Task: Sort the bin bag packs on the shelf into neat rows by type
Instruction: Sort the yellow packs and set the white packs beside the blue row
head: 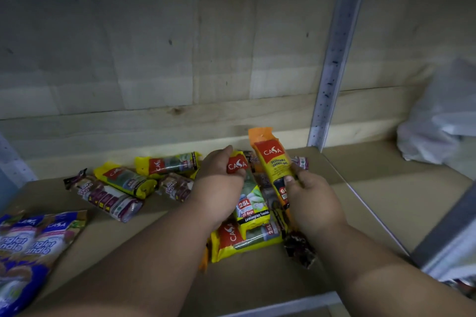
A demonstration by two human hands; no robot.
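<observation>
Both hands work over a heap of bin bag packs near the middle of the wooden shelf (pixel 386 188). The left hand (pixel 219 185) has its fingers curled round the top of a yellow pack (pixel 251 201), which bears a red label and a "25L" mark and runs down toward six o'clock, lying on the heap. The right hand (pixel 311 201) pinches an orange pack (pixel 270 159), thumb on its front and fingers clamped behind, and holds it nearly upright with its top tilted toward eleven o'clock, clear of the shelf at its upper end.

Below the hands, at six o'clock, another yellow pack (pixel 242 239) lies flat and crosswise, and a dark patterned pack (pixel 300 248) lies just beside it at its four o'clock. Toward nine o'clock of the hands lie more packs, loosely scattered: two yellow ones (pixel 126 180) (pixel 170 165) and two maroon ones (pixel 108 198) (pixel 177 186), touching or overlapping one another at differing angles.

At the far lower left, around eight o'clock, blue packets (pixel 28 249) lie side by side at the shelf's front edge. At three o'clock, past a grey metal upright (pixel 332 67), a crumpled clear plastic bag (pixel 438 121) sits against the back wall.
</observation>
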